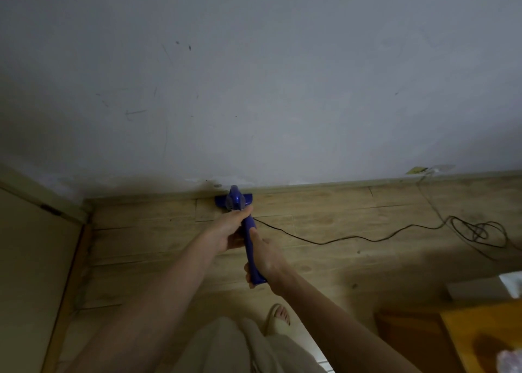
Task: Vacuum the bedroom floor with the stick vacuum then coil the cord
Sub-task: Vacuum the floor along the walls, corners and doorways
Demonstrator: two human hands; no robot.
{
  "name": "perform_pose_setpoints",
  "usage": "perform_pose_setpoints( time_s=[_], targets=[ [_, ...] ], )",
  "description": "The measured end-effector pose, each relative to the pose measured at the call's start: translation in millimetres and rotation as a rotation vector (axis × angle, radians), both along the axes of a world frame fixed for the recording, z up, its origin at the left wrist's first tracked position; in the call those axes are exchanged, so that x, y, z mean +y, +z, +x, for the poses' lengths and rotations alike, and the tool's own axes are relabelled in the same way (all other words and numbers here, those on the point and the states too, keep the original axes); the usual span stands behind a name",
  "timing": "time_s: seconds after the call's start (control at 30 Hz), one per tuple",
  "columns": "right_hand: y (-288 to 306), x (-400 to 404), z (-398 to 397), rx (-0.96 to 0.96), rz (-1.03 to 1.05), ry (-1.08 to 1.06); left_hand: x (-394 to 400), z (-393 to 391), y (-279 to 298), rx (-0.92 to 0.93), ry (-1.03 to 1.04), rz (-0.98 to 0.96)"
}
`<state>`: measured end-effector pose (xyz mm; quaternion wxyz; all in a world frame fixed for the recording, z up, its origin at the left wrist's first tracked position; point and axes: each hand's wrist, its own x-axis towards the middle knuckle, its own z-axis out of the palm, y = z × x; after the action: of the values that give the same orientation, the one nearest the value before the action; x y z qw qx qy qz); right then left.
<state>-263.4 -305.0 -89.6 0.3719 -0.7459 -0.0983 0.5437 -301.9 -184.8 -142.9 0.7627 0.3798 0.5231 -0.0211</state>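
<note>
We've got the blue stick vacuum (251,242) out front, its head (234,200) down on the wooden floor (339,259) right against the wall (254,90). Left hand (231,231) grips the upper body, right hand (265,257) wraps the handle. The black cord (367,238) trails right into a loose tangle; a wooden cabinet (423,336) sits near right.

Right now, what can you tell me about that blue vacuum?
The vacuum is a blue stick model, seemingly plastic, foreshortened as it slants away from the camera. Its wide head sits on the wood floor right against the baseboard. The left hand holds the body low, the right hand holds the handle. A thin black cord trails right into loose loops.
</note>
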Motion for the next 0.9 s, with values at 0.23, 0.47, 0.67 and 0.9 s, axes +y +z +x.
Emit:
perform_pose_setpoints(
  time_s=[0.23, 0.47, 0.67, 0.9],
  targets=[
    [2.6, -10.5, -1.4, 0.038, -0.019, -0.001, -12.2, -2.6, -1.5, 0.004, -0.003, 0.0],
    [-2.6, -28.1, -25.7, 0.018, -0.078, -0.005, -32.9, -24.2, -0.3, 0.048, -0.003, -0.043],
    [5.9, -31.8, -44.8, 0.025, -0.032, -0.048, -31.1, -41.7, 3.6, 0.038, 0.0, -0.077],
    [8.7, -43.5, -49.5, 0.042, -0.01, -0.082, -39.5, -44.7, 3.0, 0.042, -0.042, -0.053]
  ],
)
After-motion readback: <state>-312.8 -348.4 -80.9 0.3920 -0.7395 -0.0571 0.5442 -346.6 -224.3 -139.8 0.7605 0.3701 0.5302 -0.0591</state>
